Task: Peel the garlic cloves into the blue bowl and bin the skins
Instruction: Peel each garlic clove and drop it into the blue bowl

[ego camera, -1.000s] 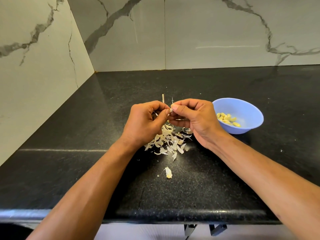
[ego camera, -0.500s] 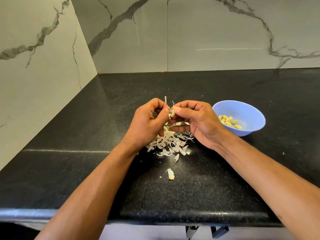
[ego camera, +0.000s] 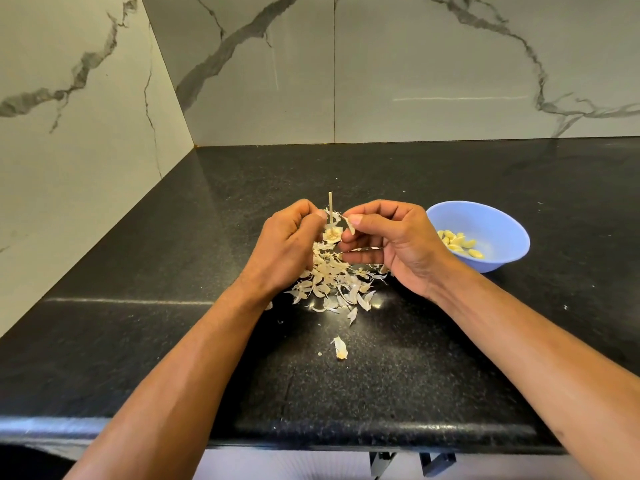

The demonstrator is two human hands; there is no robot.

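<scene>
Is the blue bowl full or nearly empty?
Nearly empty: the blue bowl holds only a few peeled cloves at its bottom.

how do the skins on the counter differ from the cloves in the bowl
The skins are thin, papery, off-white flakes; the cloves are plump, smooth and yellowish. The skins lie scattered loose on the counter below the hands; the cloves sit gathered inside the bowl. The skins are far more numerous. Both come from garlic.
</scene>
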